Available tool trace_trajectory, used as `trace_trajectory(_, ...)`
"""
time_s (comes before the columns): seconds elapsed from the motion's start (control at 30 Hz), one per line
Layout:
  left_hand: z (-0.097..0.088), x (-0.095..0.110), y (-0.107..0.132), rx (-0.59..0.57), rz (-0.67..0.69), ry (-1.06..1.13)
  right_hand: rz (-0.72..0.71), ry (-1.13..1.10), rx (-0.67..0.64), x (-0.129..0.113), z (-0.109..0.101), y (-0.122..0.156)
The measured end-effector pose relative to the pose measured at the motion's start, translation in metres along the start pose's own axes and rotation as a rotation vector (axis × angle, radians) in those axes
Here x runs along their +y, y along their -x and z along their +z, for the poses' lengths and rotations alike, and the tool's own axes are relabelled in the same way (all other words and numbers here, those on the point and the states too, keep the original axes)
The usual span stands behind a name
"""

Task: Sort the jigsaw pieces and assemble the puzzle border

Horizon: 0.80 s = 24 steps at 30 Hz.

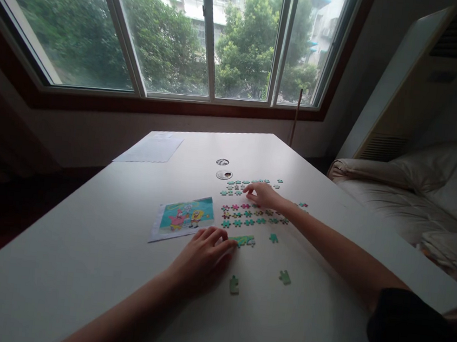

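My left hand (209,245) rests on the table with its fingers bent together. Its thumb and index finger press on the left end of a short strip of joined green puzzle pieces (245,241). My right hand (264,195) reaches across the rows of loose puzzle pieces (250,222), palm down. Its thumb and index tip are slightly apart beside the upper rows, and no piece shows between them. Closer to me lie separate green pieces: an upright one (234,285), another at the right (285,277) and a teal one (273,238).
A picture sheet (187,215) with cartoon figures lies left of the pieces. Two round items (223,175) sit farther back. White papers (149,147) lie at the table's far left corner. A pale sofa (410,184) stands right of the white table (82,237), with a window behind.
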<state>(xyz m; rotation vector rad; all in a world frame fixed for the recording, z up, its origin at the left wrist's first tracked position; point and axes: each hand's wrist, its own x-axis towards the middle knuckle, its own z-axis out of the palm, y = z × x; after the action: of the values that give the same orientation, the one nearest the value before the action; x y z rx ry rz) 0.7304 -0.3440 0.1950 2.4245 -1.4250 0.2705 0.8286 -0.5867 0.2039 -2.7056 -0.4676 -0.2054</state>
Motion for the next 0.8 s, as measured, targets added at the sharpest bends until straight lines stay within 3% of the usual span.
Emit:
trace_trajectory(0.33,0.002,-0.001,0.002,-0.009,-0.04,0.006,0.112,0.005,-0.02,0.0,0.019,-0.024)
trace_trajectory(0.6,0.001,-0.002,0.001,0.008,0.002,0.021,0.116,-0.054,-0.096,-0.001,0.008,-0.031)
trace_trajectory(0.8,0.0,-0.001,0.001,0.019,0.024,0.033,0.081,-0.102,-0.038,-0.014,-0.011,-0.01)
